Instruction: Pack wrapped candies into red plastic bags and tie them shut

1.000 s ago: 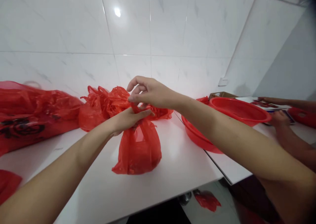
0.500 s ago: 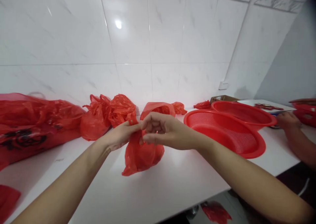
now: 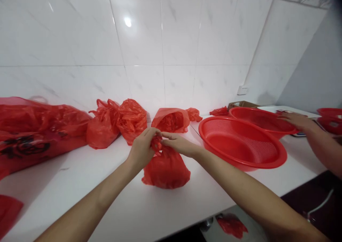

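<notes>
A small filled red plastic bag sits on the white counter in front of me. My left hand and my right hand meet at its top, each pinching the bunched neck of the bag with closed fingers. The bag's body bulges below my hands and rests on the counter.
More red bags lie along the tiled wall: a big one at left, two knotted ones, an open one. A red colander and a red basin stand at right, where another person's hand reaches. A red scrap lies on the floor.
My hands have drawn close together on the bag's neck and lowered it; the bag now sits squat on the counter. The other person's hand moved onto the basin's rim.
</notes>
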`<state>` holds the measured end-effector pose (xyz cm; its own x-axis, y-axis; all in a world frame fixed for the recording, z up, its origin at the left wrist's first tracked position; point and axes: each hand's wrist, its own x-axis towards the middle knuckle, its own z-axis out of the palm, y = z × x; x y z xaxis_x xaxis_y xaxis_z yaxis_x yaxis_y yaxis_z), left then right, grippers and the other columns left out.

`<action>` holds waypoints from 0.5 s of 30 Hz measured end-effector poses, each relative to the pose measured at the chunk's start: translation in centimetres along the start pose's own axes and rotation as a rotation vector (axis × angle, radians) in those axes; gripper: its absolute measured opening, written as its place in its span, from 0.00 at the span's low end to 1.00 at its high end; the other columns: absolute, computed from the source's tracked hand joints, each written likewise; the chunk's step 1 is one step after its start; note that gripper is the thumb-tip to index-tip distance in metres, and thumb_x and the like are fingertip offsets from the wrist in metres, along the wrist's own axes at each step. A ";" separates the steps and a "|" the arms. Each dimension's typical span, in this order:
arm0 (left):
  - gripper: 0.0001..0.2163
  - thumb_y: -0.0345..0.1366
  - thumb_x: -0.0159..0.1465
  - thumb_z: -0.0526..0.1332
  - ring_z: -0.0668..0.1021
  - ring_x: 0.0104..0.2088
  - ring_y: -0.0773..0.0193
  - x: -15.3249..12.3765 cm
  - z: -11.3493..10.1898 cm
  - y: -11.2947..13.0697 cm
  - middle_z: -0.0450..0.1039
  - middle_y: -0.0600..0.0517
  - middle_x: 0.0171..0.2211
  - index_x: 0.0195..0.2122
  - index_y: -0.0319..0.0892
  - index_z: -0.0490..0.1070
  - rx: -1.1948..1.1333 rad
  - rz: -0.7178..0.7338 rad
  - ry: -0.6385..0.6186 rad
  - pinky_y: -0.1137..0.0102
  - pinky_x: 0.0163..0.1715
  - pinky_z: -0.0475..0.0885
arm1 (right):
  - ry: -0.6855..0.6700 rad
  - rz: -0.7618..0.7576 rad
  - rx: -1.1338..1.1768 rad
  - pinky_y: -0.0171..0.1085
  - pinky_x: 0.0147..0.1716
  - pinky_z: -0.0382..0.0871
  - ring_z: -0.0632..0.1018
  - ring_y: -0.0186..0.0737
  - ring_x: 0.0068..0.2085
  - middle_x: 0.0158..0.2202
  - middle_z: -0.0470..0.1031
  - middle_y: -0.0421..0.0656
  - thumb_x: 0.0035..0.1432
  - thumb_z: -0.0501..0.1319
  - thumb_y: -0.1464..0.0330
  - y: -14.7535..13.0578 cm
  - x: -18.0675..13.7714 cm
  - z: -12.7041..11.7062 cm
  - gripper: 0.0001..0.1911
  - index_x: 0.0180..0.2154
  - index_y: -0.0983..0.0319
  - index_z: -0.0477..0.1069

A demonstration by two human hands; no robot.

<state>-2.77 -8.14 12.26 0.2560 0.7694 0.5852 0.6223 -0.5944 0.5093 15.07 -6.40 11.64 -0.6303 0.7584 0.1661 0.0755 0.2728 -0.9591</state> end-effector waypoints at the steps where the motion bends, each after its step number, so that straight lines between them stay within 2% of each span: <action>1: 0.11 0.26 0.58 0.54 0.77 0.38 0.61 -0.1 0.2 0.0 0.75 0.50 0.40 0.40 0.44 0.69 0.015 0.050 0.029 0.66 0.37 0.72 | 0.008 0.012 -0.017 0.37 0.42 0.67 0.74 0.35 0.40 0.40 0.73 0.40 0.64 0.54 0.64 0.0 -0.2 -0.2 0.10 0.42 0.60 0.70; 4: 0.09 0.34 0.65 0.55 0.78 0.41 0.61 -0.7 0.0 -0.3 0.76 0.49 0.43 0.43 0.45 0.72 0.027 0.118 -0.018 0.65 0.42 0.72 | 0.097 -0.016 -0.199 0.35 0.36 0.64 0.70 0.33 0.35 0.34 0.71 0.39 0.64 0.54 0.63 0.0 -0.8 -0.7 0.10 0.36 0.61 0.69; 7: 0.12 0.40 0.68 0.52 0.77 0.44 0.59 -2.5 -1.4 -1.4 0.77 0.50 0.44 0.44 0.47 0.74 0.060 0.068 -0.156 0.63 0.46 0.71 | 0.138 -0.053 -0.461 0.34 0.33 0.60 0.69 0.33 0.32 0.31 0.70 0.38 0.65 0.51 0.62 0.6 -1.8 -1.4 0.12 0.32 0.61 0.65; 9: 0.13 0.41 0.68 0.51 0.78 0.41 0.59 -4.5 -2.7 -2.8 0.78 0.50 0.42 0.43 0.48 0.74 0.082 -0.027 -0.245 0.64 0.42 0.73 | 0.177 -0.014 -0.570 0.34 0.34 0.60 0.71 0.34 0.34 0.32 0.73 0.38 0.66 0.49 0.63 1.9 -2.5 -2.2 0.13 0.31 0.60 0.64; 12: 0.14 0.44 0.67 0.50 0.78 0.33 0.60 -7.9 -4.1 -5.3 0.77 0.50 0.38 0.37 0.47 0.74 0.048 -0.256 -0.334 0.68 0.30 0.74 | 0.291 0.141 -0.669 0.33 0.35 0.61 0.73 0.34 0.35 0.32 0.76 0.38 0.66 0.49 0.65 5.2 -2.7 -3.7 0.12 0.31 0.60 0.64; 13: 0.15 0.46 0.67 0.50 0.78 0.32 0.60 -8.7 -4.2 -5.9 0.77 0.51 0.38 0.35 0.46 0.73 0.015 -0.329 -0.332 0.68 0.30 0.74 | 0.327 0.189 -0.698 0.33 0.35 0.60 0.74 0.34 0.34 0.31 0.76 0.38 0.66 0.49 0.66 6.3 -2.5 -3.9 0.12 0.30 0.60 0.64; 15: 0.17 0.49 0.67 0.50 0.78 0.36 0.59 -9.6 -3.6 -6.8 0.77 0.51 0.37 0.33 0.46 0.73 -0.051 -0.442 -0.270 0.66 0.37 0.74 | 0.387 0.245 -0.727 0.33 0.33 0.60 0.74 0.35 0.33 0.31 0.76 0.39 0.67 0.46 0.66 8.1 -1.8 -3.7 0.13 0.33 0.60 0.64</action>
<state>-12.08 -12.29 5.45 0.1626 0.9785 0.1273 0.6789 -0.2045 0.7052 19.66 -3.33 4.42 -0.2335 0.9579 0.1671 0.7349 0.2864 -0.6148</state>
